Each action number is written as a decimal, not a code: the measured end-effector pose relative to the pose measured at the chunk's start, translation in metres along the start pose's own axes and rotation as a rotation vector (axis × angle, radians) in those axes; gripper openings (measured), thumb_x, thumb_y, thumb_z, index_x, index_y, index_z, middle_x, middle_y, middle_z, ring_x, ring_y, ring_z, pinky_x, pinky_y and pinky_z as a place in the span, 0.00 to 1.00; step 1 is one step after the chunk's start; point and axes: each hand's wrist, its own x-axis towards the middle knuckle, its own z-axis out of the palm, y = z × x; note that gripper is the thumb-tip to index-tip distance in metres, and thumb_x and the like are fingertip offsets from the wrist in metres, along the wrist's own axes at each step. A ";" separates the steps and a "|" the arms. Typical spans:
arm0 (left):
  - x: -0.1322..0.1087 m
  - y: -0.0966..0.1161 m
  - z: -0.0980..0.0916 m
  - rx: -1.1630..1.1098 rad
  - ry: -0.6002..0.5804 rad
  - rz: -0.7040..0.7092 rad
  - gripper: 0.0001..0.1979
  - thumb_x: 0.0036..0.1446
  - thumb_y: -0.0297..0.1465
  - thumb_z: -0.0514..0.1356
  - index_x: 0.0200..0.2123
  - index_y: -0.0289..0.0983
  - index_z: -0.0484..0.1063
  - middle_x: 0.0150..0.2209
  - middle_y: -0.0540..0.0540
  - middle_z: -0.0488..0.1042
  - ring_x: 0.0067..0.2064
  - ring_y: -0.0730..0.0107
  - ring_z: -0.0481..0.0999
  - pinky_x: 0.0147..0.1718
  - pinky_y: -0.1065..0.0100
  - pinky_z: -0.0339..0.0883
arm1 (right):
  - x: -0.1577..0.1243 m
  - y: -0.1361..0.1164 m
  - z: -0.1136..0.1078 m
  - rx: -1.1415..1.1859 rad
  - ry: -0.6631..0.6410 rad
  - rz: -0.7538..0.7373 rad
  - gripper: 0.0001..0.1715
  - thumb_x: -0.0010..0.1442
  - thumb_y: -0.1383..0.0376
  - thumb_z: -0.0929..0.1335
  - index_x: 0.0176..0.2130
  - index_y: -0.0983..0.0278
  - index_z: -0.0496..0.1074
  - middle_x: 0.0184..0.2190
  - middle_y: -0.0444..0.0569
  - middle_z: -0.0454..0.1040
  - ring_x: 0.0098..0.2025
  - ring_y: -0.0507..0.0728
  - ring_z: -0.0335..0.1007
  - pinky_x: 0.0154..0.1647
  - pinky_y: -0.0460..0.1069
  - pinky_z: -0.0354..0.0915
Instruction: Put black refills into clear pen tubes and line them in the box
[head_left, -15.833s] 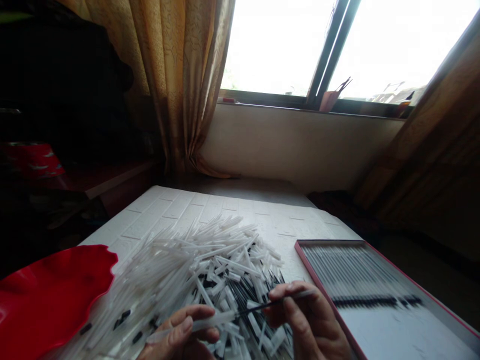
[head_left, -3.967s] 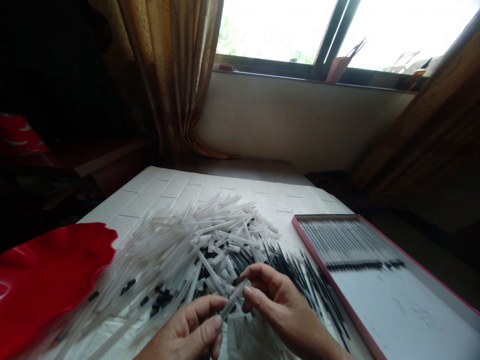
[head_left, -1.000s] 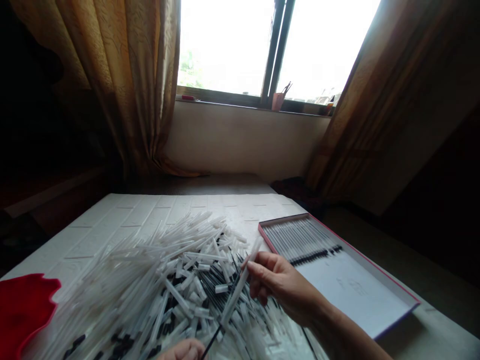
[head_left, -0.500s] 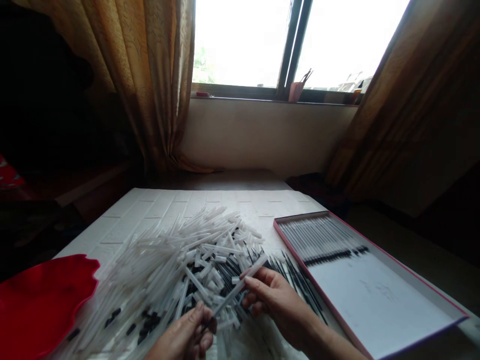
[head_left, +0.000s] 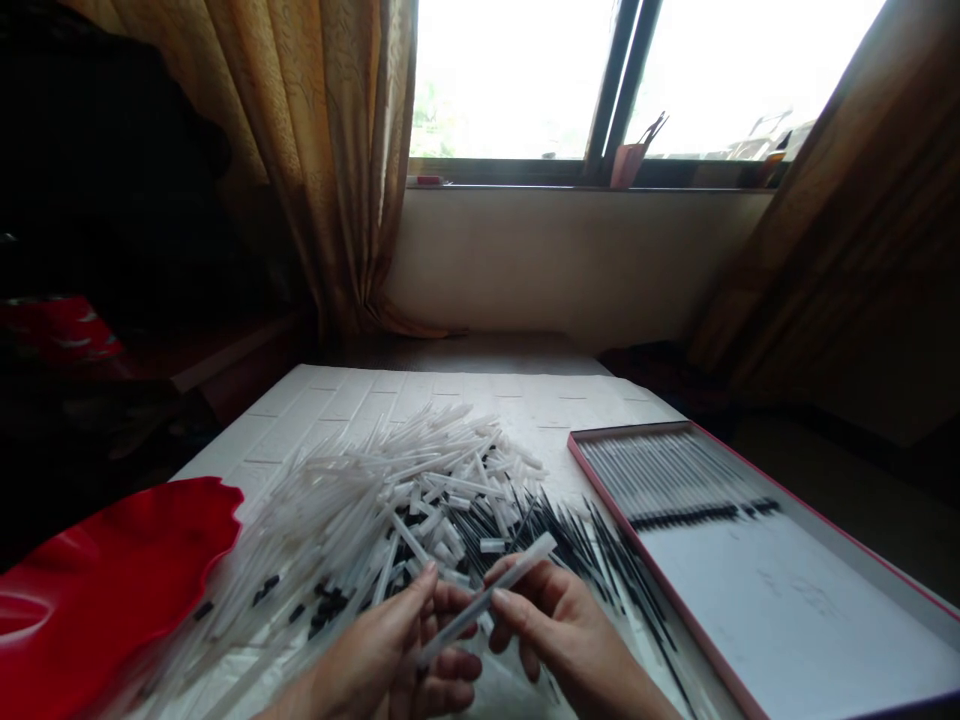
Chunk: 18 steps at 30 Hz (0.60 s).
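Between the thumb and fingers of my right hand (head_left: 559, 615) is a slim translucent plastic tube (head_left: 469, 612), slanting from lower left to upper right. Something dark shows inside its lower end. My left hand (head_left: 394, 640) is beside that lower end, thumb raised and fingers apart; the tube passes in front of its fingers, and contact is hard to tell. Just beyond the hands spreads a heap of long translucent tubes (head_left: 315, 510). Short clear pieces (head_left: 446, 540), small black plugs (head_left: 328, 605) and thin black rods (head_left: 600, 550) lie among and beside them.
On the right, a shallow pink-edged box (head_left: 720, 610) holds a row of clear sticks with black ends (head_left: 667, 475). A red wavy-rimmed dish (head_left: 127, 570) stands at the left. The white brick-patterned tabletop (head_left: 360, 390) reaches toward a curtained window.
My left thumb has lifted and its fingers have spread from their pinch on the tube's lower end. My right hand keeps its hold. The whole view has shifted slightly.
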 end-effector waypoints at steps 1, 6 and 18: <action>0.001 -0.001 0.004 -0.024 0.014 0.003 0.22 0.55 0.48 0.70 0.37 0.33 0.78 0.33 0.47 0.80 0.30 0.73 0.79 0.33 0.72 0.72 | -0.001 0.002 0.001 -0.001 -0.004 0.005 0.30 0.48 0.45 0.79 0.38 0.68 0.77 0.25 0.47 0.76 0.23 0.49 0.68 0.17 0.40 0.54; 0.002 -0.002 0.021 -0.110 0.136 0.156 0.14 0.65 0.37 0.64 0.36 0.31 0.80 0.35 0.43 0.82 0.37 0.65 0.82 0.44 0.65 0.74 | -0.003 0.004 0.006 0.103 0.047 -0.026 0.30 0.46 0.46 0.80 0.36 0.68 0.78 0.26 0.47 0.77 0.21 0.47 0.67 0.16 0.39 0.51; -0.014 -0.003 -0.001 -0.346 0.291 0.216 0.11 0.69 0.23 0.56 0.41 0.28 0.79 0.45 0.35 0.83 0.48 0.54 0.84 0.49 0.58 0.76 | -0.010 -0.001 0.002 0.338 0.357 0.000 0.31 0.35 0.51 0.84 0.33 0.67 0.78 0.29 0.48 0.81 0.26 0.52 0.77 0.20 0.41 0.66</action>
